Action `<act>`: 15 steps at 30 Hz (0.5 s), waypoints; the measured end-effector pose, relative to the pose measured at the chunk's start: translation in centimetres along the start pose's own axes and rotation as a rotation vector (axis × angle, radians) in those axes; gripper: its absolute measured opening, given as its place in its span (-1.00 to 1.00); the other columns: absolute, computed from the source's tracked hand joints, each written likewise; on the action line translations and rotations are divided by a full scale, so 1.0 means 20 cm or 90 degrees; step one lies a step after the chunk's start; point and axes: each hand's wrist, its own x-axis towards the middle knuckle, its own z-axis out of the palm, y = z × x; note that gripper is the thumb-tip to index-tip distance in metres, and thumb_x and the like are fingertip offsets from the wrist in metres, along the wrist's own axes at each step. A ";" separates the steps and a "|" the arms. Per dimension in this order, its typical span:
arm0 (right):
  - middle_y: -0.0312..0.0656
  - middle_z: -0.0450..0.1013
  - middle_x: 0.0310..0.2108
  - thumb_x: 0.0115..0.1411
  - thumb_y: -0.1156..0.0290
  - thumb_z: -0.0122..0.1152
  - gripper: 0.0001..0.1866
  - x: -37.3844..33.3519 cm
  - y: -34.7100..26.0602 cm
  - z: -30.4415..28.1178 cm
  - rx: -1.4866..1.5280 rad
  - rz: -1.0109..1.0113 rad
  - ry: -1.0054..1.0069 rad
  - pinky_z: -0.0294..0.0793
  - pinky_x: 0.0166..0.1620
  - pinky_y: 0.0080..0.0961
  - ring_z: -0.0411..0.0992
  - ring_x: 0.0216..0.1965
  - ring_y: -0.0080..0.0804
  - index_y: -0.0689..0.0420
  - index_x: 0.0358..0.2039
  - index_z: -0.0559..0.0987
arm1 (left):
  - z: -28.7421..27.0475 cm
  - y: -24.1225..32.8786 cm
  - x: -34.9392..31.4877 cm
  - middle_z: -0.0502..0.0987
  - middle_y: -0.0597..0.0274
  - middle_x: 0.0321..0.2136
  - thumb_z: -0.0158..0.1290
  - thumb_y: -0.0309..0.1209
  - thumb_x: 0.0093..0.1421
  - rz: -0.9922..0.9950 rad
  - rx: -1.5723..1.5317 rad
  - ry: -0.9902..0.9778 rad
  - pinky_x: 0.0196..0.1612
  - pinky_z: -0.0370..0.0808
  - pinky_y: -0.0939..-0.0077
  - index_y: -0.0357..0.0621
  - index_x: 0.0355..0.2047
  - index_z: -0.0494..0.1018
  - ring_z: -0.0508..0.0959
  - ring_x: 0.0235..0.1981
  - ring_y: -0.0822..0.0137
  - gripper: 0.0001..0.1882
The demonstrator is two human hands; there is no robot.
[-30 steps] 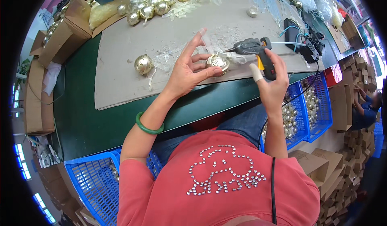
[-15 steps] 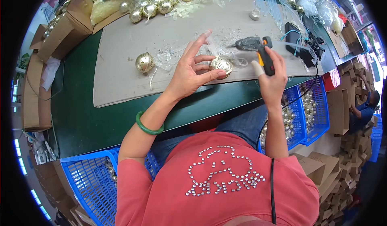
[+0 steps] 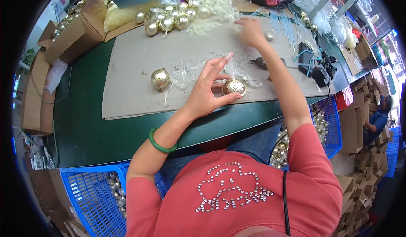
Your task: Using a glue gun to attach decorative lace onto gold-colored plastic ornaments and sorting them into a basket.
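Note:
My left hand (image 3: 210,85) grips a gold ball ornament (image 3: 235,86) with a cut-out pattern, thumb and fingers around its side. A sheer pale ribbon (image 3: 228,68) rises from the ball to my raised index finger. My right hand (image 3: 250,31), blurred, is stretched over the far part of the cardboard, near a pile of pale yellow ribbons (image 3: 211,25); its fingers are smeared. Under my right forearm lies the hot glue gun (image 3: 259,63), partly hidden by the arm. Another gold ball (image 3: 160,79) with a ribbon rests left of my left hand.
A cardboard sheet (image 3: 135,64) covers part of the green table (image 3: 84,123). Several gold balls (image 3: 167,24) are heaped at the back. A black power strip (image 3: 305,58) with cables sits at right. Blue baskets (image 3: 91,194) of balls stand below the table edge. A co-worker (image 3: 376,121) is far right.
My right hand has let go of the glue gun, which now lies on the cardboard, and has moved away and leftward toward the ribbons. My left hand still holds the ball.

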 end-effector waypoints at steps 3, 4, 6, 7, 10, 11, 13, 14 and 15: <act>-0.03 0.52 0.22 0.21 0.44 0.22 -0.52 0.14 0.06 0.11 -0.070 -0.029 -0.179 0.32 0.38 -0.19 0.36 0.29 0.04 0.06 0.17 0.64 | -0.02 -0.01 0.02 0.18 0.12 0.37 0.48 -0.47 0.08 -0.024 -0.005 -0.009 0.05 0.68 0.42 -0.04 0.54 0.09 0.57 0.11 0.28 0.09; -0.03 0.52 0.22 0.21 0.44 0.22 -0.52 0.13 0.09 0.09 -0.073 -0.029 -0.173 0.32 0.38 -0.19 0.36 0.29 0.04 0.06 0.17 0.64 | -0.04 -0.01 0.02 0.18 0.12 0.37 0.48 -0.47 0.08 -0.017 -0.004 -0.011 0.05 0.68 0.42 -0.04 0.54 0.09 0.57 0.11 0.28 0.09; -0.03 0.53 0.22 0.23 0.47 0.21 -0.53 0.01 0.02 0.01 0.007 -0.118 -0.030 0.32 0.38 -0.17 0.37 0.29 0.05 0.09 0.18 0.63 | -0.06 -0.02 0.01 0.18 0.13 0.38 0.49 -0.47 0.07 -0.038 -0.012 0.035 0.05 0.68 0.41 -0.04 0.54 0.09 0.56 0.12 0.26 0.10; -0.03 0.53 0.22 0.23 0.47 0.21 -0.53 -0.06 -0.04 -0.07 0.005 -0.124 -0.038 0.32 0.38 -0.17 0.37 0.29 0.05 0.09 0.18 0.63 | -0.06 -0.02 0.01 0.18 0.13 0.38 0.49 -0.47 0.07 -0.040 -0.017 0.044 0.05 0.68 0.41 -0.04 0.54 0.09 0.56 0.12 0.26 0.10; -0.06 0.55 0.19 0.35 0.49 0.22 -0.62 -0.32 -0.28 -0.40 0.111 -0.157 -0.008 0.32 0.37 -0.20 0.42 0.24 -0.01 0.12 0.17 0.64 | -0.07 -0.02 0.01 0.21 0.07 0.31 0.49 -0.37 0.08 -0.026 -0.018 0.064 0.01 0.71 0.37 0.01 0.52 0.15 0.61 0.06 0.22 0.05; -0.08 0.58 0.14 0.35 0.48 0.23 -0.65 -0.38 -0.37 -0.49 0.215 -0.124 -0.074 0.35 0.34 -0.23 0.45 0.20 -0.06 0.13 0.13 0.66 | -0.08 -0.01 0.01 0.18 0.06 0.34 0.49 -0.37 0.09 -0.017 -0.027 0.047 0.01 0.71 0.36 0.00 0.52 0.15 0.60 0.07 0.22 0.05; -0.10 0.60 0.10 0.35 0.47 0.24 -0.68 -0.46 -0.44 -0.64 0.319 -0.077 -0.136 0.37 0.30 -0.26 0.48 0.16 -0.12 0.14 0.09 0.69 | -0.09 0.01 0.02 0.07 0.08 0.46 0.48 -0.42 0.08 -0.010 -0.060 0.004 0.03 0.69 0.37 -0.01 0.52 0.15 0.60 0.06 0.24 0.05; -0.13 0.62 0.06 0.36 0.44 0.26 -0.72 -0.49 -0.43 -0.68 0.401 -0.077 -0.185 0.40 0.27 -0.29 0.48 0.15 -0.20 0.17 0.04 0.71 | -0.09 0.02 0.02 0.07 0.08 0.46 0.48 -0.42 0.08 -0.015 -0.061 -0.002 0.03 0.69 0.37 -0.01 0.52 0.15 0.60 0.06 0.24 0.05; -0.16 0.64 0.02 0.36 0.40 0.28 -0.74 -0.51 -0.41 -0.71 0.483 -0.078 -0.233 0.42 0.24 -0.32 0.49 0.13 -0.28 0.21 -0.01 0.72 | -0.10 0.03 0.03 0.06 0.11 0.48 0.49 -0.44 0.07 -0.033 -0.117 -0.042 0.04 0.67 0.38 -0.02 0.52 0.14 0.59 0.06 0.26 0.06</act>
